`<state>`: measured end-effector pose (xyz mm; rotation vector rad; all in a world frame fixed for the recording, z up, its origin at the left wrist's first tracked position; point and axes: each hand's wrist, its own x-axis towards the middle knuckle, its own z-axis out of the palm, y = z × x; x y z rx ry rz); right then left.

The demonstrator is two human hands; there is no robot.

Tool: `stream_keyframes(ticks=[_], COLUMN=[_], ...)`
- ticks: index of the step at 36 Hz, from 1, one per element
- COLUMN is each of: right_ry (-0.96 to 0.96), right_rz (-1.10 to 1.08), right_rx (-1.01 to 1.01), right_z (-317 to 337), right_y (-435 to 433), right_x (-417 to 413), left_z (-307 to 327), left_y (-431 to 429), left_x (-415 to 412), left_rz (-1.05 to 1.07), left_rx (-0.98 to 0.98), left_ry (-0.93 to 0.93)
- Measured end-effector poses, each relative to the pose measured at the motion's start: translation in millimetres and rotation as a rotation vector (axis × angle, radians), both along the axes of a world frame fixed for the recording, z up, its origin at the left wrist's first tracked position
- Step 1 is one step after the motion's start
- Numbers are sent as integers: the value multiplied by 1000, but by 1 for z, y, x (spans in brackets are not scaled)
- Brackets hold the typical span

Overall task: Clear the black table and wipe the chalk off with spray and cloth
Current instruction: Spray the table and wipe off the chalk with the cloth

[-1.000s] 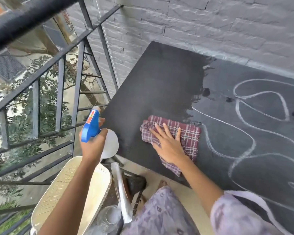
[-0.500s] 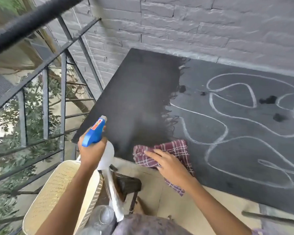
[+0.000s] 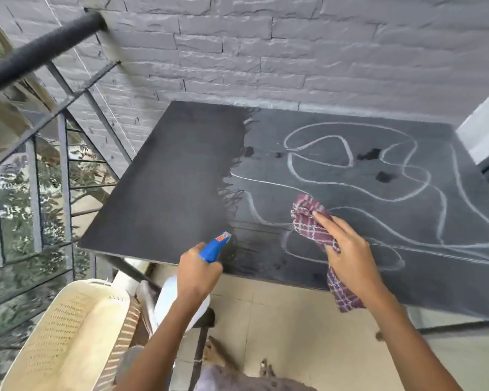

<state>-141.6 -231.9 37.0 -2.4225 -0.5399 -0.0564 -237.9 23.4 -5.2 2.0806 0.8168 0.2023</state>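
The black table (image 3: pixel 164 193) stands against a grey brick wall. Its left part is dark and free of chalk; white chalk loops (image 3: pixel 347 165) cover the middle and right, with a few dark wet spots among them. My left hand (image 3: pixel 198 273) grips a white spray bottle (image 3: pixel 181 303) with a blue trigger head (image 3: pixel 213 246) aimed at the table's near edge. My right hand (image 3: pixel 347 249) holds a maroon checked cloth (image 3: pixel 311 221), lifted at the near middle of the table, with one end hanging below the hand.
A black metal railing (image 3: pixel 65 193) runs along the left, with trees beyond it. A cream woven plastic basket (image 3: pixel 68 334) sits at the lower left. Beige floor tiles (image 3: pixel 280 320) lie below the table edge. A white frame (image 3: pixel 483 131) shows at the far right.
My right hand has carried the cloth from the near left part of the table to the chalked middle. The spray bottle has moved right, over the table's near edge. The view has shifted right.
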Motion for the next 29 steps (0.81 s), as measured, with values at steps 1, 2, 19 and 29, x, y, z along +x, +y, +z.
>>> stream_keyframes(ticks=[1, 2, 19, 29], right_ry=[-2, 1, -60, -89], right_rz=[2, 4, 35, -12], right_rx=[3, 9, 52, 54], right_z=[1, 1, 26, 37], right_y=[-3, -5, -2, 21], right_x=[-1, -1, 42, 116], left_z=[-1, -2, 29, 28], left_y=[-3, -3, 6, 33], left_x=[0, -1, 71, 164], left_rz=[4, 21, 200, 174], left_rx=[14, 23, -21, -37], left_ry=[17, 34, -52, -22])
